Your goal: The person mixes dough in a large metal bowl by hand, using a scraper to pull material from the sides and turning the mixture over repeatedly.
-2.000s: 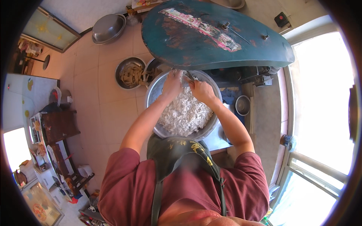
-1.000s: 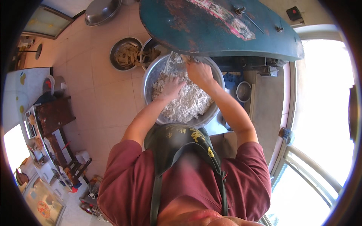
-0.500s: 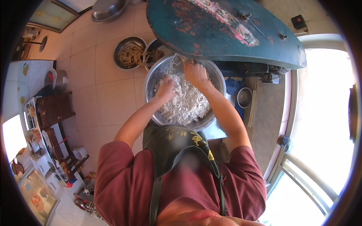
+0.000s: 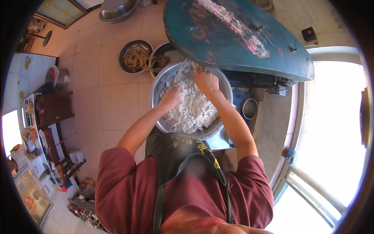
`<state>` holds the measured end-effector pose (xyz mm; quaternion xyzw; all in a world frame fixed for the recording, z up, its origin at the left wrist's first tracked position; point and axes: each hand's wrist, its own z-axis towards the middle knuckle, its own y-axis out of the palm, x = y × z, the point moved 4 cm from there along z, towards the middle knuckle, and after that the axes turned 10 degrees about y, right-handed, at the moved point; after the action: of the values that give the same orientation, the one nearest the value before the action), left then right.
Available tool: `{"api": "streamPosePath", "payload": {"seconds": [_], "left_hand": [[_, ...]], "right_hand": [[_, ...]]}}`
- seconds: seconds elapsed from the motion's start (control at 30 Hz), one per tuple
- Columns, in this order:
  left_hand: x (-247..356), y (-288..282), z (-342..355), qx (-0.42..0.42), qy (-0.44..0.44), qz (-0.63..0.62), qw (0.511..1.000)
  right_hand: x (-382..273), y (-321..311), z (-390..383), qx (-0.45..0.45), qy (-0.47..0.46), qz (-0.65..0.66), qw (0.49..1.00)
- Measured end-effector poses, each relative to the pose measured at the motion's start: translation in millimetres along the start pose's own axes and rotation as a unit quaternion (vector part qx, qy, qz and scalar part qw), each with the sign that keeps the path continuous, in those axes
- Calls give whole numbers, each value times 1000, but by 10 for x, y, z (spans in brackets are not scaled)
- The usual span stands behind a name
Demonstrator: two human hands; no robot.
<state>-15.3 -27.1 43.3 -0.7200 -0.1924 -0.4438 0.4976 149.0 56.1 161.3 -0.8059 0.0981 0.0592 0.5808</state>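
A large metal bowl (image 4: 156,113) in front of me holds a white, shaggy floury mixture (image 4: 191,115). My left hand (image 4: 171,94) is down in it on the left, fingers curled into the mixture. My right hand (image 4: 206,82) is at the far right of the bowl, closed around something I cannot make out beneath the machine's edge; its fingertips are partly hidden. A whitish-coated piece (image 4: 183,69) slopes into the bowl there. Above it overhangs a worn teal machine (image 4: 237,58) with a torn label and two bolts.
Two metal bowls with pale strips (image 4: 132,62) sit behind, left of mine. A large covered basin (image 4: 119,9) lies farther back. A small metal bowl (image 4: 249,109) is at right, before a bright doorway (image 4: 327,124). Cluttered shelving (image 4: 52,111) stands left on the tiled floor (image 4: 117,105).
My left hand was high beside the right two seconds ago; it has since come down and left into the mixture. My right hand stays at the bowl's far side. The view has shifted slightly.
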Motion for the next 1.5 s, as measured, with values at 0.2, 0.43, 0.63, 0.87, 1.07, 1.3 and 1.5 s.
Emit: {"api": "streamPosePath", "payload": {"seconds": [0.2, 0.43, 0.63, 0.87, 1.07, 1.3, 1.5], "left_hand": [[-40, 48, 112, 6, 10, 50, 999], [-133, -67, 100, 36, -27, 111, 993], [-311, 202, 158, -59, -26, 204, 977], [149, 36, 30, -132, -6, 165, 977], [424, -81, -19, -54, -2, 51, 997], [764, -251, 269, 15, -23, 23, 999], [913, -471, 780, 81, 14, 134, 988]], "right_hand": [[167, 215, 263, 51, -40, -32, 997], [-163, 14, -47, -11, -93, -32, 995], [-37, 233, 350, 109, -55, 20, 992], [157, 205, 144, -1, -35, -98, 995], [-98, 151, 31, 19, -93, -78, 992], [-5, 324, 363, 61, -60, -24, 996], [351, -184, -112, 12, -21, 20, 1000]]}}
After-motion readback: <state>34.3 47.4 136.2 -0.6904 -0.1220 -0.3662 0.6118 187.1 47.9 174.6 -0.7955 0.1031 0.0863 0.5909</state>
